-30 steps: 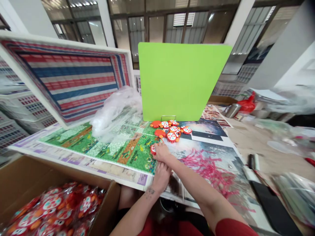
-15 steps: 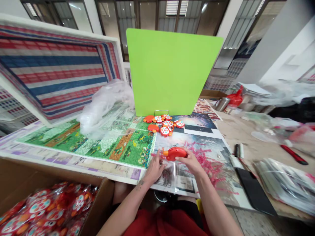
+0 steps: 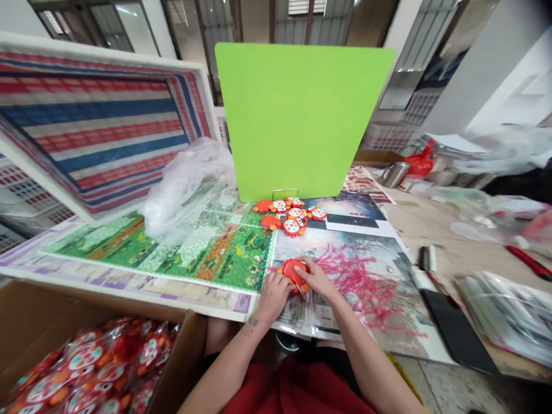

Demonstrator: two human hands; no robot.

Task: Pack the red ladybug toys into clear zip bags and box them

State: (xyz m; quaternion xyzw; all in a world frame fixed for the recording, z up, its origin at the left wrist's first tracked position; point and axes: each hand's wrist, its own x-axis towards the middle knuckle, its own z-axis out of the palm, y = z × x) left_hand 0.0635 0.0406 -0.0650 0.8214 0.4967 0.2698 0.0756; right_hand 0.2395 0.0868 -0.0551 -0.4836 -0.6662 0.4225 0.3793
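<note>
A red plastic crab-like toy (image 3: 294, 272), its plain side up, is held between both hands above the front of the table. My left hand (image 3: 274, 294) has its fingers closed at the toy's left edge. My right hand (image 3: 318, 278) grips it from the right, thumb and fingers at its edge. Thin clear plastic shows beneath the toy, partly covered by the hands. Close to my right hand lies a loose heap of pink strings (image 3: 362, 279). Further back sit several similar red toys (image 3: 294, 225), some showing white faces with coloured dots and eyes.
A green board (image 3: 304, 121) stands upright behind the toys. Clear plastic bags (image 3: 190, 190) lie left, beside a tilted striped-lined crate (image 3: 116, 132). A cardboard box (image 3: 187, 339) of bagged toys stands front left. On the right are a black phone-like slab (image 3: 457, 330) and stacked bags (image 3: 509, 316).
The red toy has moved slightly left and down and turned so its plain side faces up. My left hand has closed in against it. The view has shifted slightly.
</note>
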